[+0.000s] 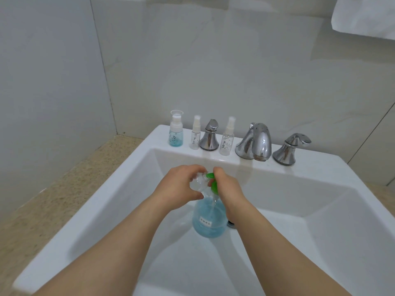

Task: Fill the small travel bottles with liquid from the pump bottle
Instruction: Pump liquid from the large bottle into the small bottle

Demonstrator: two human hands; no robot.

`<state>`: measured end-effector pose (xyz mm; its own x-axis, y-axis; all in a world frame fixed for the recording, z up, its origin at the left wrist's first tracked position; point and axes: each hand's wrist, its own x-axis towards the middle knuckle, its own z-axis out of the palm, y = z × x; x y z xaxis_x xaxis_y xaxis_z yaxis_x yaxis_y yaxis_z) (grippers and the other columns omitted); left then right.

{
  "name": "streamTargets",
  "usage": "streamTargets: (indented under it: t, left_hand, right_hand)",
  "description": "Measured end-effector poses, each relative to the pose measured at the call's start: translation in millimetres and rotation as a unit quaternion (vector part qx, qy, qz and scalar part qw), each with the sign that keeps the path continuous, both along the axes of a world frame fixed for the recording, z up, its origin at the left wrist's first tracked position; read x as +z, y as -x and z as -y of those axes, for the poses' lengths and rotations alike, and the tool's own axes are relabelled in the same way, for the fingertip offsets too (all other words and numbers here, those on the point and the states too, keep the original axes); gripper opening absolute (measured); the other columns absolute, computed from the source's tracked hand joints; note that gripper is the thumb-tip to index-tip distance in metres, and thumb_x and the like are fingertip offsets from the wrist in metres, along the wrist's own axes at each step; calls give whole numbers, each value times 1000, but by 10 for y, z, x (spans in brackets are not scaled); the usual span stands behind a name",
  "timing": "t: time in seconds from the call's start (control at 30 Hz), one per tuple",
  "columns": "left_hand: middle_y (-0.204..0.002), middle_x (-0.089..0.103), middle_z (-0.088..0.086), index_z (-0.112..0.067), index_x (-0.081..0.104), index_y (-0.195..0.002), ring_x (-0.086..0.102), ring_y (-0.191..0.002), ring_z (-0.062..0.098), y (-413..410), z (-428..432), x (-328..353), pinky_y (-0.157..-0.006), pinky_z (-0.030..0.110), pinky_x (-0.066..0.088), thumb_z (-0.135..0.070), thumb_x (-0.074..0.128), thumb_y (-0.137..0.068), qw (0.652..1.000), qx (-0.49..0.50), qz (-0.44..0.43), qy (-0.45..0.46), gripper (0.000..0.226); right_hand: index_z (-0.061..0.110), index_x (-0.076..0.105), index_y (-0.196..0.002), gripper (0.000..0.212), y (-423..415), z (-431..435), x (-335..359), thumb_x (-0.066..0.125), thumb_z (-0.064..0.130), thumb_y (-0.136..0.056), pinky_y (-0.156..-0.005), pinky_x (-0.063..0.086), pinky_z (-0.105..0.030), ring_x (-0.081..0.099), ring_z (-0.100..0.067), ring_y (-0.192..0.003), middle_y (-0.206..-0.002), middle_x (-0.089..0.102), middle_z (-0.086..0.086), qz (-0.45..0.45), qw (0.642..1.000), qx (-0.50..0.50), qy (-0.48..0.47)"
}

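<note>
1. Two bare forearms reach up from the bottom of the frame over a white sink (119, 189).
2. At centre frame, the pump bottle (208, 221), holding blue liquid, stands in the basin, its base near the drain (232, 224).
3. The left hand (181, 186) curls its fingers round a small clear travel bottle (199, 184), held against the green pump head (213, 183); its outline is blurred.
4. The right hand (229, 189) grips the pump head from the other side, thumb on top.
5. On the ledge beyond, left to right: a blue-filled bottle (176, 132), a slim spray bottle (195, 136), a chrome handle (209, 136), a second spray bottle (227, 139), the spout (255, 143) and another handle (290, 149).
6. A white towel (365, 16) hangs at upper right against the tiled wall.
</note>
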<state>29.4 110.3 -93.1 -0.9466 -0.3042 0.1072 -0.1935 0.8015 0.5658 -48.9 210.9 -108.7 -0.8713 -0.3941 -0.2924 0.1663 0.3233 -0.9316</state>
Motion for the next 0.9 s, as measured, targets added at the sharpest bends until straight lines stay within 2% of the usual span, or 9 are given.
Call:
streamTargets:
  t: [0.1, 0.2, 0.3, 0.37, 0.43, 0.57, 0.77, 0.83, 0.9]
  left_hand:
    - [-115, 58, -1, -25, 51, -126, 47, -93, 7, -4, -8, 0, -84, 17, 35, -21, 75, -73, 1000, -15, 9, 16, 59]
    - [-115, 58, 0, -25, 50, -126, 44, -92, 6, -2, -6, -5, -84, 17, 35, -21, 74, -73, 1000, -19, 7, 17, 59]
    - [-120, 57, 0, -25, 49, -128, 52, -104, 11, 10, -9, 0, -87, 19, 38, -22, 74, -73, 1000, -15, 5, 11, 61]
    - [-121, 57, 0, -26, 48, -129, 52, -107, 12, 14, -5, 0, -87, 19, 37, -23, 74, -74, 1000, -13, 2, 9, 61]
    - [-121, 57, 0, -27, 48, -129, 52, -107, 12, 15, 1, -6, -86, 17, 36, -23, 73, -74, 1000, -13, -2, 10, 61]
    - [-120, 56, 0, -29, 48, -129, 52, -109, 13, 18, -1, -12, -89, 21, 37, -24, 73, -75, 999, -16, 11, 36, 60]
    - [-119, 56, 0, -31, 49, -128, 52, -108, 13, 24, 8, -25, -89, 24, 39, -23, 72, -75, 999, -23, 12, 46, 58]
    - [-118, 56, 1, -30, 48, -129, 52, -107, 12, 28, 14, -34, -87, 21, 37, -23, 72, -76, 999, -24, 11, 41, 59]
    - [-118, 56, 1, -30, 48, -129, 51, -106, 11, 34, 14, -36, -85, 18, 35, -23, 72, -76, 999, -22, 4, 32, 59]
  right_hand:
    - [14, 50, -68, 30, 8, 5, 2, 34, 24, -91, -64, 35, -29, 43, -17, -67, -73, 49, -3, -8, 1000, 7, -12]
    - [15, 51, -67, 31, 5, 19, -32, 34, 25, -91, -73, 37, -33, 44, -18, -70, -73, 51, -4, -22, 1000, -2, -12]
    - [17, 53, -68, 40, 19, 16, -40, 37, 42, -93, -75, 37, -31, 47, -16, -71, -75, 54, -1, 3, 1000, -9, 5]
    - [16, 51, -65, 46, 37, 11, -36, 37, 50, -92, -67, 35, -29, 45, -14, -67, -71, 52, 1, 17, 1000, -5, 14]
    - [15, 50, -65, 41, 40, 13, -33, 37, 43, -92, -62, 34, -27, 44, -16, -67, -72, 50, -1, 13, 1000, 2, 6]
    - [14, 49, -65, 32, 45, 28, -36, 35, 29, -90, -64, 34, -30, 43, -18, -68, -72, 49, -3, -3, 1000, 5, -21]
    - [16, 51, -66, 34, 57, 44, -49, 31, 25, -92, -77, 37, -34, 46, -22, -76, -74, 51, -5, -21, 999, -2, -29]
    - [17, 53, -66, 37, 45, 44, -62, 31, 31, -93, -83, 40, -37, 50, -24, -84, -80, 55, -6, -29, 999, -2, -30]
    - [21, 55, -67, 44, 40, 26, -66, 32, 48, -94, -89, 39, -37, 53, -22, -87, -81, 58, -1, -34, 999, 5, -18]
